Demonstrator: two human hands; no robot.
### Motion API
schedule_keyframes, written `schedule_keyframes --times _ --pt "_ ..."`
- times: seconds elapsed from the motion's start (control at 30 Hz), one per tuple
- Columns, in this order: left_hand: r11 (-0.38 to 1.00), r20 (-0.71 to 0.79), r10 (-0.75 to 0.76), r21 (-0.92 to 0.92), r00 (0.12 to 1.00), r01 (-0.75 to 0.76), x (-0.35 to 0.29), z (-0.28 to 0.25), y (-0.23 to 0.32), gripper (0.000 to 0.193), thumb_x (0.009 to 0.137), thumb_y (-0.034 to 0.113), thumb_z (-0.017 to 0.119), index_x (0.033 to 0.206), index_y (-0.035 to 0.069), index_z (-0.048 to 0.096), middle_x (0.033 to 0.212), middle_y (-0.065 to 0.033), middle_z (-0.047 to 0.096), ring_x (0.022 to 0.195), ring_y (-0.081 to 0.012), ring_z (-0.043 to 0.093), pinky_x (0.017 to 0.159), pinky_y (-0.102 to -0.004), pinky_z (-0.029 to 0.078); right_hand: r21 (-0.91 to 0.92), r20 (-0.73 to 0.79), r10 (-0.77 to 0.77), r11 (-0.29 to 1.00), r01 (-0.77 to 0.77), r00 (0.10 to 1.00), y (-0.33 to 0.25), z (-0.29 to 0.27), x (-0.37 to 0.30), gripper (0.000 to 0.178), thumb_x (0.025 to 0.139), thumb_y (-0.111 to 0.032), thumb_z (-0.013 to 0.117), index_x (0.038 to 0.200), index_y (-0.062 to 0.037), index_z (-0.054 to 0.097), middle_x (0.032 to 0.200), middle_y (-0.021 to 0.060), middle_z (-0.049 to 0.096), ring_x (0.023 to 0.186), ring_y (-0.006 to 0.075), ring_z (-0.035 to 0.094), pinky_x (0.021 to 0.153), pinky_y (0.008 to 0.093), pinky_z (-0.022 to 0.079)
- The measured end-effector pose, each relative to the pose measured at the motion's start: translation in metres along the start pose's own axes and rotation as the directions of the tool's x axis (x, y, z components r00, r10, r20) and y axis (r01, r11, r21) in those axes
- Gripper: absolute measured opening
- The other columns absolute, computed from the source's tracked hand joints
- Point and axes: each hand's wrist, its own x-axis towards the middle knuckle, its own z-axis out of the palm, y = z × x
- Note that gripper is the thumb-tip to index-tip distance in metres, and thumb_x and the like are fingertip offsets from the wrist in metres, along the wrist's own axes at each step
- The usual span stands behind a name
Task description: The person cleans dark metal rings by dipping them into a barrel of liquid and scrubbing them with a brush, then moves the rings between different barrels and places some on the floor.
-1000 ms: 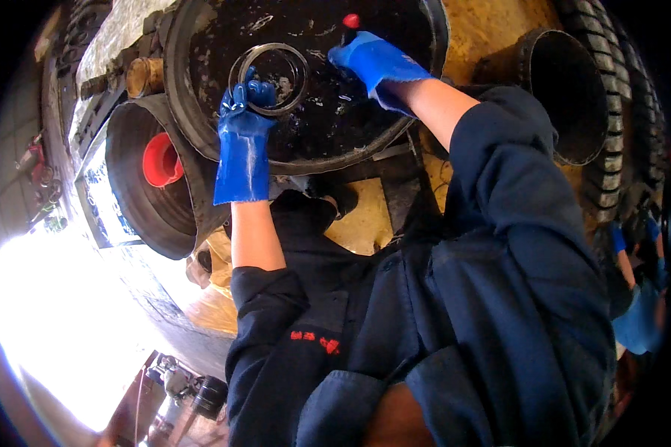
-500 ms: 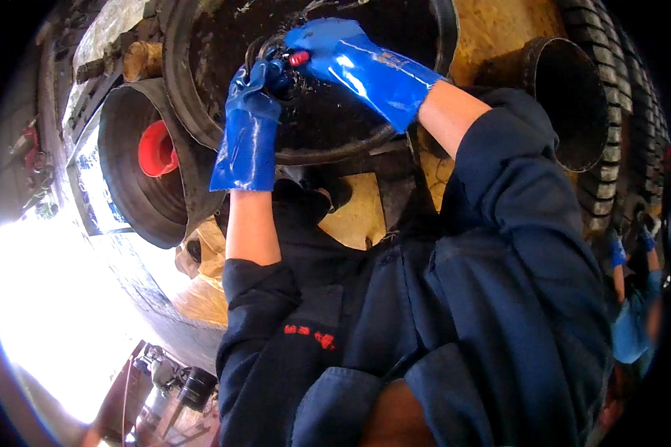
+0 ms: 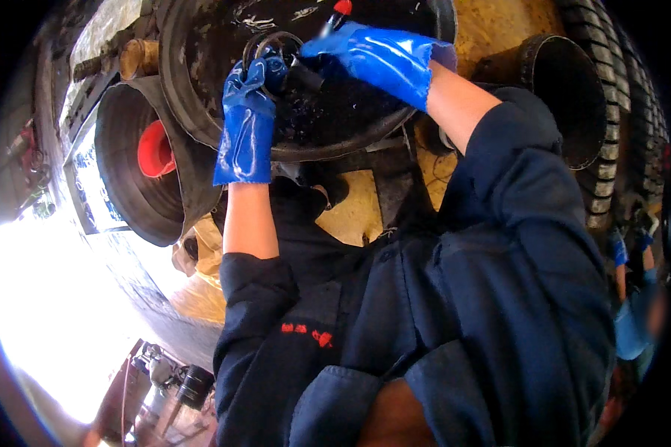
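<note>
This is a mechanical workshop. To the right of the big dark basin (image 3: 335, 154) stand treaded tyres (image 3: 613, 127); to its left is a grimy drum (image 3: 121, 167).

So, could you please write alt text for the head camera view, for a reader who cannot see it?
A blue-gloved left hand holds a ring and the blue-gloved right hand a red-tipped tool, over a wide dark tub. Tires stand at the far right.
</note>
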Motion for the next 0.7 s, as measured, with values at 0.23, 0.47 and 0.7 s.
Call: schedule_keyframes --times 0.23,0.47,0.7 --pt "0.998 0.02 0.056 -0.019 0.998 -0.055 0.02 -0.019 0.008 0.027 0.102 0.009 0.061 0.125 -0.004 0.065 0.109 -0.0158 0.074 0.098 -0.0289 0.072 0.09 -0.0434 0.062 -0.337 -0.25 0.359 0.838 -0.429 0.899 0.0 0.015 0.044 0.054 0.088 -0.054 0.067 0.117 -0.01 0.075 0.11 0.0166 0.075 0.097 0.0296 0.071 0.09 0.0393 0.054" --pt "0.677 0.216 0.268 0.651 0.939 -0.343 0.012 -0.014 0.008 0.033 0.103 0.019 0.058 0.124 -0.005 0.066 0.108 -0.0157 0.074 0.103 -0.0289 0.071 0.097 -0.0384 0.055 0.661 0.055 0.375 0.681 -0.315 0.926 0.002 0.041 0.046 0.046 0.085 -0.048 0.08 0.103 -0.0048 0.078 0.088 0.0128 0.076 0.073 0.0241 0.072 0.069 0.0384 0.058" --pt "0.467 0.424 0.194 0.753 0.884 -0.464 0.034 -0.044 0.014 0.048 0.107 0.023 0.039 0.144 -0.008 0.047 0.11 -0.0171 0.071 0.114 -0.0275 0.063 0.105 -0.0388 0.05 -0.122 -0.091 0.335 0.931 -0.345 0.938 -0.038 0.031 0.045 0.044 0.086 -0.046 0.071 0.114 -0.0124 0.077 0.107 0.0184 0.075 0.101 0.0319 0.072 0.091 0.0409 0.054"
